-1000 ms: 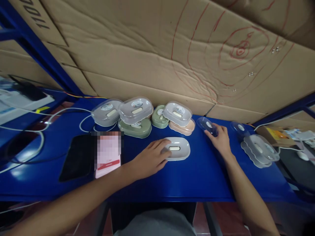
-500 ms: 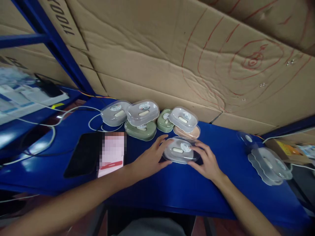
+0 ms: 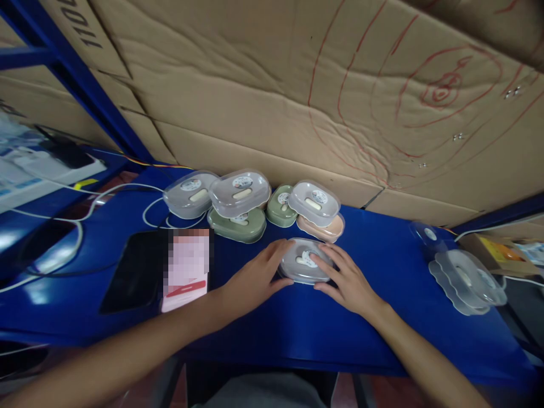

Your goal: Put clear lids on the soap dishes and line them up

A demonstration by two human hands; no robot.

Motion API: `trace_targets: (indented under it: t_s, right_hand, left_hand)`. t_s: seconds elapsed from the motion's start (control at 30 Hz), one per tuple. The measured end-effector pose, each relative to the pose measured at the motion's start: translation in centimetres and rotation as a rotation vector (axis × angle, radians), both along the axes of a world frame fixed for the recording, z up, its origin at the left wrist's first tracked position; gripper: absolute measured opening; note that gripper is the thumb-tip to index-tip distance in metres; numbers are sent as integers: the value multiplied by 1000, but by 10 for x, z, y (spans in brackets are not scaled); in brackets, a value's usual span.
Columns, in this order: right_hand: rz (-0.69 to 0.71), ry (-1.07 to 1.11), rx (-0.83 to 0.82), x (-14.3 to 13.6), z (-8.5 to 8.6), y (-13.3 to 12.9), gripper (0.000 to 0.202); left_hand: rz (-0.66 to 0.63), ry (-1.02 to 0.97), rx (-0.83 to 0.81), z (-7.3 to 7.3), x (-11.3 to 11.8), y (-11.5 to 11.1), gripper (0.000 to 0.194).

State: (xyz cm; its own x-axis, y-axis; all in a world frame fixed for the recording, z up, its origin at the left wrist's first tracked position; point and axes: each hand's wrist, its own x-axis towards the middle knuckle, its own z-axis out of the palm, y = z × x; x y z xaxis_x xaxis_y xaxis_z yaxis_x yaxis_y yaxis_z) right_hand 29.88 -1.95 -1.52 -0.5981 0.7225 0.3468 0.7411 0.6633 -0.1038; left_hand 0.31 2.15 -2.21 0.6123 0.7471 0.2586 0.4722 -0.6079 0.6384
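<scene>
A grey oval plastic box with a clear lid (image 3: pixel 298 248) rests on the blue table in front of me. Its top bears a round label and a cream-coloured tab. My left hand (image 3: pixel 261 276) grips its left end, thumb at the near edge and fingers at the far side. From the right, my right hand (image 3: pixel 352 282) holds the same box, fingertips over the label and thumb by the near edge. The fingers partly cover both ends. Just behind are a similar grey box (image 3: pixel 304 207) on a peach one (image 3: pixel 329 231) and a green box (image 3: pixel 278 214).
More grey boxes (image 3: pixel 240 195) and a green box (image 3: pixel 238 226) stand farther left. A phone with a lit screen (image 3: pixel 187 266) lies beside a black flat object (image 3: pixel 130 272). Clear scalloped plastic pieces (image 3: pixel 461 289) are stacked at right. Cardboard (image 3: pixel 238 107) walls the back.
My right hand has moved left, fingers farther over the box top. The clear lid, which stuck out past the box's right end, now sits in line with it.
</scene>
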Motion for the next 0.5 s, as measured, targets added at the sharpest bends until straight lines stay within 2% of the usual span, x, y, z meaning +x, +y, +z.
trace_targets:
  t_s: [0.13, 0.23, 0.37, 0.43, 0.5]
  right_hand:
    - [-31, -27, -44, -3, 12, -4, 70]
    - [-77, -68, -92, 7, 26, -18, 64]
    - [-237, -134, -153, 56, 39, -45, 59]
    - [-348, -155, -137, 90, 37, -52, 57]
    - [-456, -165, -67, 118, 29, -46, 56]
  left_hand:
    - [-2, 12, 24, -2, 1, -1, 80]
    - [-3, 66, 17, 0, 2, -2, 77]
    - [24, 150, 35, 3, 2, -5, 69]
    - [21, 171, 50, 4, 1, -6, 62]
    - [12, 180, 74, 4, 1, -6, 55]
